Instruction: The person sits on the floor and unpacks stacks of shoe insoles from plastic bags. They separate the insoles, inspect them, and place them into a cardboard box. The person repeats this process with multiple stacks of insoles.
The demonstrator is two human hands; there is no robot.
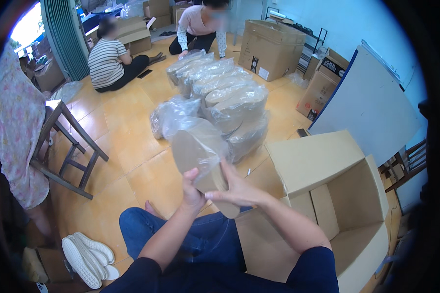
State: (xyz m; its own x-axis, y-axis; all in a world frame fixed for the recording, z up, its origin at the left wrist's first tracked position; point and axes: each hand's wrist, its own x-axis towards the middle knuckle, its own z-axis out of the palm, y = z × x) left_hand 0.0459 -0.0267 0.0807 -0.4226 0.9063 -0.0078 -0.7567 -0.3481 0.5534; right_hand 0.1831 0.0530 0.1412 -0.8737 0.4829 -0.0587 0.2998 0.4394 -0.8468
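Over my lap I hold a bundle of brown shoe insoles (193, 154), partly wrapped in a clear plastic bag (211, 139). My left hand (193, 190) grips its near left side, thumb raised. With fingers bent around the right side, my right hand (237, 188) holds the same bundle. The insoles' near end sticks out below my hands. Just beyond it, several similar bagged bundles (234, 100) lie stacked in rows on the floor, with a crumpled clear bag (181, 110) at their left.
An open cardboard box (359, 195) stands at my right. White shoe soles (85, 256) lie at lower left, below a wooden stool (73, 146) beside a person in a floral garment (14, 117). Two people sit or kneel at the back. A large carton (269, 49) and whiteboard (366, 102) stand right.
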